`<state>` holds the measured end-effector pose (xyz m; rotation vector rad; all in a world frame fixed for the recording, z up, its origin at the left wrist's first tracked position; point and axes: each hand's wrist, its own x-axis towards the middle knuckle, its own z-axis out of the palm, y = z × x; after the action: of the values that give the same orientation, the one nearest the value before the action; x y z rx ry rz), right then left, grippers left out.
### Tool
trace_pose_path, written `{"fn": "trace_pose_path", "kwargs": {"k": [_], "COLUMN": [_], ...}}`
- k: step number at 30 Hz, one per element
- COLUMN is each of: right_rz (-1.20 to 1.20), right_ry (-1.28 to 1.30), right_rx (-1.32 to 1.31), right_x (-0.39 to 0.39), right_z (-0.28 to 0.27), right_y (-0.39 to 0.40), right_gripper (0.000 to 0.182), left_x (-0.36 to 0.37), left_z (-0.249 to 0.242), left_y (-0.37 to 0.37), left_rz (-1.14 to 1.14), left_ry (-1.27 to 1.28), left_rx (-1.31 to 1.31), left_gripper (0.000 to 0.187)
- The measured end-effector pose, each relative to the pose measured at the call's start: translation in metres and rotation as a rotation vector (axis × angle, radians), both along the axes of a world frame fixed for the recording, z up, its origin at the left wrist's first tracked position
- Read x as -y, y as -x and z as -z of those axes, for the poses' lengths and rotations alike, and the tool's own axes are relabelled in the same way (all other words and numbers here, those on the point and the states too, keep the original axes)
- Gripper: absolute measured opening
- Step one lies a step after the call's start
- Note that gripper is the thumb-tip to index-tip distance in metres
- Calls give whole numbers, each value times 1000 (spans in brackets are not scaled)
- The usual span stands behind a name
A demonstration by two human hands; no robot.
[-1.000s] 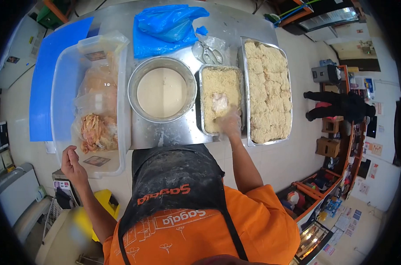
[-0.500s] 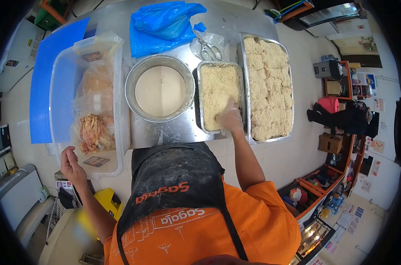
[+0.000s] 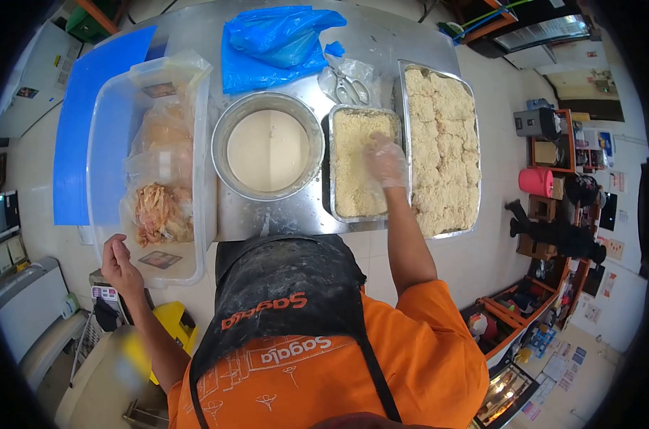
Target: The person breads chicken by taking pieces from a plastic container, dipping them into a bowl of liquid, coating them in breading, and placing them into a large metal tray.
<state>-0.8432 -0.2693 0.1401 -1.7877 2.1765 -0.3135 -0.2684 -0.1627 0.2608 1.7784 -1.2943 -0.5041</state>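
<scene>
My right hand [image 3: 386, 161], in a clear plastic glove, rests on pale crumbs [image 3: 354, 171] in the smaller metal tray [image 3: 331, 193]. Its fingers lie against the crumbs with nothing visible in its grasp. My left hand [image 3: 121, 268] hovers bare by the near left corner of the clear plastic tub [image 3: 195, 275], fingers loosely bent and holding nothing. Inside that tub are raw meat pieces [image 3: 160, 214] and plastic bags. Between tub and tray stands a round metal pan [image 3: 220, 168] of whitish batter [image 3: 267, 150]. Crumb-coated pieces [image 3: 442, 150] fill the larger tray on the right.
Behind the pan lies a blue plastic bag [image 3: 281, 46], with scissors [image 3: 349, 87] on clear plastic beside it. A blue board [image 3: 88, 129] is left of the tub. A person in dark clothes [image 3: 557, 236] is far right, near shelves.
My right hand has shifted away from me over the crumbs, whose surface now looks flatter. My left hand stays by the tub. The view has shifted slightly, and the distant person has moved.
</scene>
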Motion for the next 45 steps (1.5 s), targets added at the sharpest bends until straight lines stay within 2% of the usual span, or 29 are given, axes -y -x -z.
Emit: {"fn": "trace_pose_path", "kwargs": {"k": [1, 4, 7, 10, 13, 16, 19, 22, 24, 26, 27, 30, 33, 36, 38, 40, 41, 45], "right_rz": [-70, -10, 48, -16, 47, 3, -61, -116, -110, -39, 82, 362, 329, 415, 299, 165, 236, 303], "right_ry": [75, 39, 89, 66, 223, 140, 297, 23, -122, -255, -319, -218, -9, -389, -294, -180, -159, -97], "right_rx": [-118, -338, -362, -394, -481, -276, -363, -151, -288, -260, -179, 111, 403, 800, 580, 488, 628, 797], "right_x": [3, 9, 21, 27, 18, 20, 10, -11, -34, -46, -42, -34, -41, -34, -39, -40, -43, -53], "right_z": [8, 12, 10, 11, 21, 17, 4, -5, 8, 5, -22, -26, 27, 14, 42, -12, -19, -27], "right_y": [-9, -30, -36, -35, -36, -31, -24, 1, 1, -8, -22, -20, 4, 12, 32, 20, 17, 22], "right_gripper": [39, 46, 48, 50, 53, 50, 43, 43, 52, 61, 74, 61, 60, 56, 53, 54, 50, 41], "left_x": [0, -2, -4, -3, -4, -3, -6, -9, -6, -6, -5, -3, -2, -2, -2, -2, -3, -2], "left_z": [1, 2, 0, -1, 3, 0, 12, 11, 7, 9, 10, 10, 4, 3, 2, 2, 2, 0], "left_y": [-1, -1, 0, 1, 0, 2, -12, -11, -10, -9, -9, -12, -9, -5, -4, -4, -4, 0], "left_rz": [0, -4, -2, -2, -23, -11, -24, -43, -63, -67, -55, -30, -13, -21, -31, -37, -39, -45], "left_ry": [6, 15, 36, 34, 71, 84, 119, 147, 142, 124, 118, 92, 69, 77, 71, 79, 79, 82], "left_rx": [3, 14, 22, 37, 4, 30, 4, 71, 107, 94, 69, 40, 65, 49, 37, 23, 15, 49], "left_gripper": [26, 26, 28, 29, 30, 31, 33, 36, 37, 37, 37, 36, 35, 35, 35, 35, 35, 35]}}
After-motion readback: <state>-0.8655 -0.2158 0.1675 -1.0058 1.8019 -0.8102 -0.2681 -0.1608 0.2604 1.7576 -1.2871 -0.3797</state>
